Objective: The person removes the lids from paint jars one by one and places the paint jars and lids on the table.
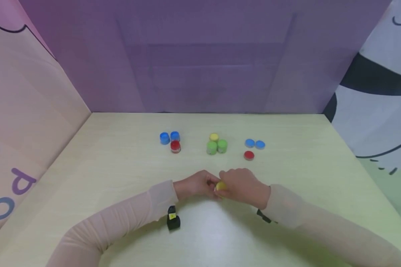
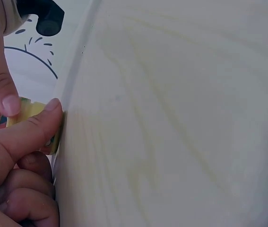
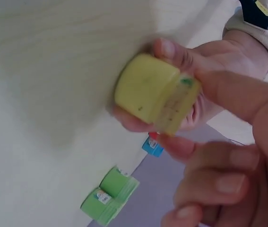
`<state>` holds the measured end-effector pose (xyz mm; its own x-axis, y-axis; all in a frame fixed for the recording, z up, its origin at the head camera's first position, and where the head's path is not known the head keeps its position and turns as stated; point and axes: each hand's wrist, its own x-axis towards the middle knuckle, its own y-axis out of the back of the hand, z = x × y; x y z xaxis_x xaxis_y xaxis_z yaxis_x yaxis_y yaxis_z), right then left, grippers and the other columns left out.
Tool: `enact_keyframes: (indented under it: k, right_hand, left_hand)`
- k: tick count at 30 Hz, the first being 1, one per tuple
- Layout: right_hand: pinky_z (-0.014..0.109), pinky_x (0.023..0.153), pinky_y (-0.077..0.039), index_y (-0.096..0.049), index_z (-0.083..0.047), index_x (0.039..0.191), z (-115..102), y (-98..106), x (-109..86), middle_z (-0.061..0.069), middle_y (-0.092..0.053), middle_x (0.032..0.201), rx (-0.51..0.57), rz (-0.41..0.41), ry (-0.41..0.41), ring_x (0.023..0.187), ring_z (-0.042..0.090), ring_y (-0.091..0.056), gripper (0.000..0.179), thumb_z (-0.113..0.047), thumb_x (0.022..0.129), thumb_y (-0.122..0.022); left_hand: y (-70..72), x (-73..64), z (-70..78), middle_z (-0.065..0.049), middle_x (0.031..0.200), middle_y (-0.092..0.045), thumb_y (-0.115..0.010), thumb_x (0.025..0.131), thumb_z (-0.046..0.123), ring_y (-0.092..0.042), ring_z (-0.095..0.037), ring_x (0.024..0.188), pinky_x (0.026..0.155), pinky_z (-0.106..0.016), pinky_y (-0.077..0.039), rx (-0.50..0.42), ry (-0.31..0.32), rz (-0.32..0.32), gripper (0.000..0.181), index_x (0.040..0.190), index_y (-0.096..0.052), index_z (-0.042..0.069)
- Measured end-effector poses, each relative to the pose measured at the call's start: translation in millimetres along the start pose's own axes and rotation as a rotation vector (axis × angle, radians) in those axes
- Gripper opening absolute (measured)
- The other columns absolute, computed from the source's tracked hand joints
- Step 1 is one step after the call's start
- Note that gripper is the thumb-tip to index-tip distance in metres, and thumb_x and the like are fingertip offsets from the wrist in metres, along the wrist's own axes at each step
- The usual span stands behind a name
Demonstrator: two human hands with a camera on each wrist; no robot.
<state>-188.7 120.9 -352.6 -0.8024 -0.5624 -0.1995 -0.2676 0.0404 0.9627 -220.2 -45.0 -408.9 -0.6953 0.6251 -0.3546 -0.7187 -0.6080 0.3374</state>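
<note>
Both hands meet over the near middle of the table around a small yellow tub with a yellow screw lid. My left hand grips the tub's body between thumb and fingers, as the right wrist view shows. Thumb and forefinger of my right hand pinch the lid end, while its other fingers curl beside it. Only a sliver of the yellow tub shows between the hands in the head view. In the left wrist view the left thumb lies along the yellow side.
Beyond the hands stand two green tubs with a yellow-topped piece behind them. To their left are two blue tubs and a red-topped tub. Two blue lids and a red lid lie to the right.
</note>
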Motion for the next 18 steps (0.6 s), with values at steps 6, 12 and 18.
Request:
enact_keyframes:
  k: [6,12,18]
  right_hand:
    - [0.023,0.052,-0.036,-0.058,-0.006,0.108,7,4,-1.5,-0.002,-0.044,0.060,-0.055,-0.045,0.129,0.053,0.013,-0.041,0.030,-0.023,0.086,-0.069]
    - [0.021,0.049,-0.029,-0.054,-0.016,0.130,15,6,-6.7,-0.005,-0.032,0.053,-0.156,-0.012,0.247,0.048,0.011,-0.030,0.046,-0.014,0.086,-0.067]
    - [0.020,0.049,-0.031,-0.059,-0.021,0.121,23,4,-9.1,-0.007,-0.036,0.054,-0.115,0.031,0.306,0.048,0.009,-0.031,0.038,-0.012,0.085,-0.068]
  left_hand:
    - [1.6,0.2,-1.0,0.003,0.070,-0.054,-0.077,0.077,0.009,-0.046,-0.011,0.072,0.068,-0.024,-0.037,-0.001,-0.009,-0.004,0.026,0.102,-0.073,0.014]
    - [1.3,0.4,-0.8,0.004,0.079,-0.062,-0.077,0.076,0.007,-0.049,-0.009,0.074,0.070,-0.022,-0.040,-0.028,-0.009,-0.005,0.024,0.099,-0.072,0.009]
    - [0.5,-0.8,-1.2,0.003,0.070,-0.055,-0.077,0.077,0.010,-0.046,-0.011,0.070,0.068,-0.023,-0.037,-0.036,0.006,-0.001,0.019,0.095,-0.073,0.010]
